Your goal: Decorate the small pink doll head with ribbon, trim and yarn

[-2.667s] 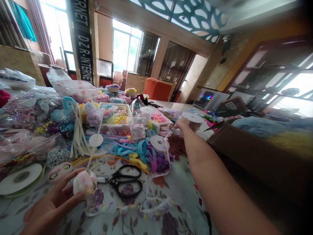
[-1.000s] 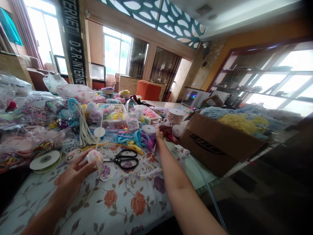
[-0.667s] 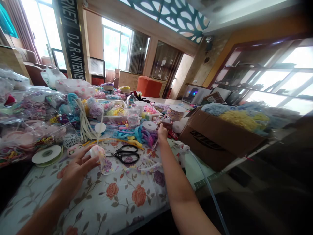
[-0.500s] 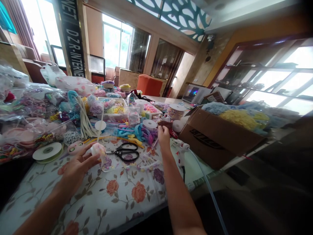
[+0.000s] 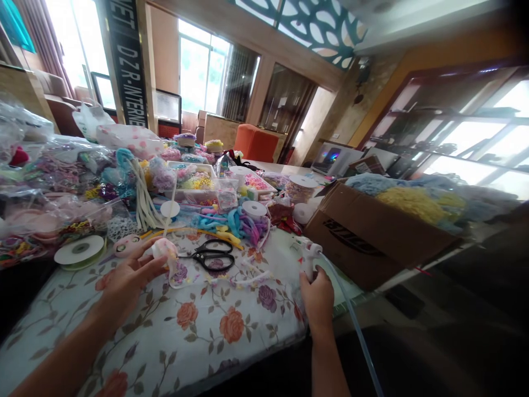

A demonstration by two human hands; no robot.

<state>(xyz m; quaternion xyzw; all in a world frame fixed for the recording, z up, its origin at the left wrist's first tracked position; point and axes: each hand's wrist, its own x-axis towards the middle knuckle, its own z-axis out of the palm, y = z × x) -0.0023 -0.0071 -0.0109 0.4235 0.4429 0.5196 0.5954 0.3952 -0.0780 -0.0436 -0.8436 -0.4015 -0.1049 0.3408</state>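
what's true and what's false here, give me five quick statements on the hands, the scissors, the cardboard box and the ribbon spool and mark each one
1. The left hand holds a small pale doll head. True.
2. The black-handled scissors are in the right hand. False: the scissors lie on the floral cloth.
3. The right hand is curled around the handle of a white glue gun. True.
4. The pale green ribbon spool is inside the cardboard box. False: the ribbon spool lies on the cloth, at the left.
5. The cardboard box contains yellow and blue fluffy material. True.
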